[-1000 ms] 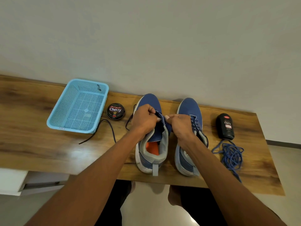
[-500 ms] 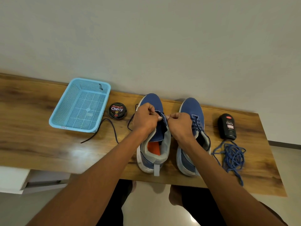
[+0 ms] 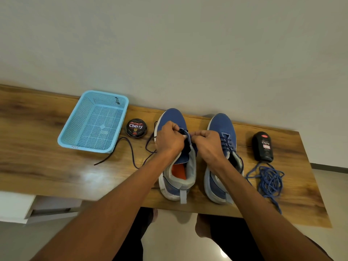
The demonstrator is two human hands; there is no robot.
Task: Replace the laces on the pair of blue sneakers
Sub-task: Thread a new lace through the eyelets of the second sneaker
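Basket (image 3: 93, 122), tin (image 3: 136, 127), sneakers (image 3: 221, 157), bottle (image 3: 262, 146) left-to-right on table (image 3: 37, 147).

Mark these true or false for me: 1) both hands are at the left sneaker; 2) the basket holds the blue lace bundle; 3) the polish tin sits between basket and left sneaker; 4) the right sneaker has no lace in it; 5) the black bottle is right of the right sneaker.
1) True: the left hand and right hand pinch lace at the left sneaker.
2) False: the bundle lies on the table, right of the right sneaker; the basket is far left.
3) True: the tin sits there.
4) False: it is laced.
5) True: the bottle stands there.
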